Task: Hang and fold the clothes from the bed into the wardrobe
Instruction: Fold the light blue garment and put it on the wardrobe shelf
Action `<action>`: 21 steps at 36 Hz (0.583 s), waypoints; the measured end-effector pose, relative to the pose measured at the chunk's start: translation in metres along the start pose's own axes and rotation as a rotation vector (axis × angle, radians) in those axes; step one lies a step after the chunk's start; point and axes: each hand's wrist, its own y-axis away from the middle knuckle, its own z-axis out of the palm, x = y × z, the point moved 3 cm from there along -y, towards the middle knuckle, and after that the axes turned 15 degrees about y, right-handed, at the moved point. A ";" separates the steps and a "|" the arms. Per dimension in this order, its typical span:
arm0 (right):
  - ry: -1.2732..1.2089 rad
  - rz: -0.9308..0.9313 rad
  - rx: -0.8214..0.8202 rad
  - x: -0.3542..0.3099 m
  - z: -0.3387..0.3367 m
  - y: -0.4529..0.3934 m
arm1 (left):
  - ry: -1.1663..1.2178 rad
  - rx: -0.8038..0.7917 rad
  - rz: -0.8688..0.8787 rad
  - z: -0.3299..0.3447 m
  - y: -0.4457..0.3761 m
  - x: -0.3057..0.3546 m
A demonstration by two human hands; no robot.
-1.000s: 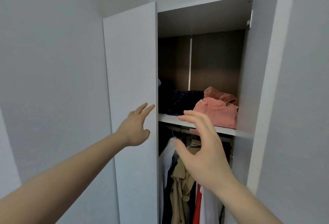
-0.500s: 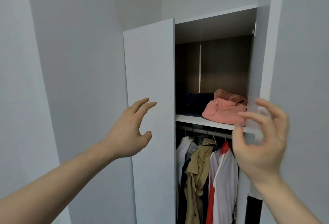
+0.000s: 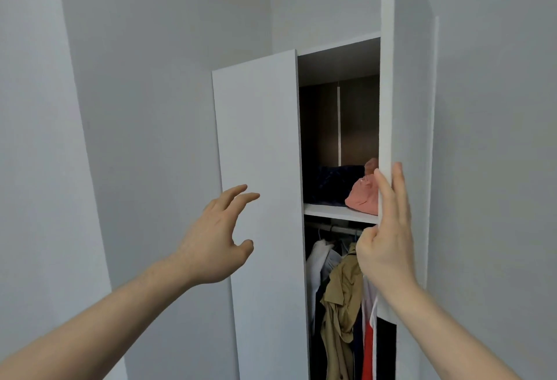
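Wardrobe (image 3: 339, 63) doors stand partly apart in front of me, and through the gap I see its dark inside. My right hand (image 3: 387, 235) grips the edge of the right door (image 3: 404, 108): the fingers lie along its outer face, while the thumb wraps round the edge just below the shelf level. My left hand (image 3: 215, 242) hangs released in the air in front of the left door (image 3: 259, 153), fingers spread and loosely bent, thumb apart, holding nothing; I cannot tell whether the fingertips touch the panel. On the shelf (image 3: 337, 212) inside, a dark blue folded garment (image 3: 334, 182) lies toward the left end, and a pink folded garment (image 3: 363, 197) sits just beside it at the right end, partly hidden behind the right door and my fingers. A second, darker pink piece (image 3: 371, 165) shows behind it. Under the shelf a rail (image 3: 337, 229) carries hanging clothes: a white garment (image 3: 316, 262) at the left, a khaki coat (image 3: 340, 304) in the middle, and a red and white garment (image 3: 368, 337) at the right, close to my right wrist. Grey walls (image 3: 150, 108) flank the wardrobe on both sides.
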 end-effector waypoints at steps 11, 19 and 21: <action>0.086 -0.265 -0.208 0.015 0.065 -0.013 | -0.023 -0.012 -0.042 0.017 -0.023 -0.010; 0.195 -0.302 -0.261 0.012 0.135 -0.027 | -0.061 0.026 -0.085 0.016 -0.050 -0.029; 0.224 -0.288 -0.261 0.011 0.155 -0.031 | -0.074 0.034 -0.096 0.017 -0.057 -0.036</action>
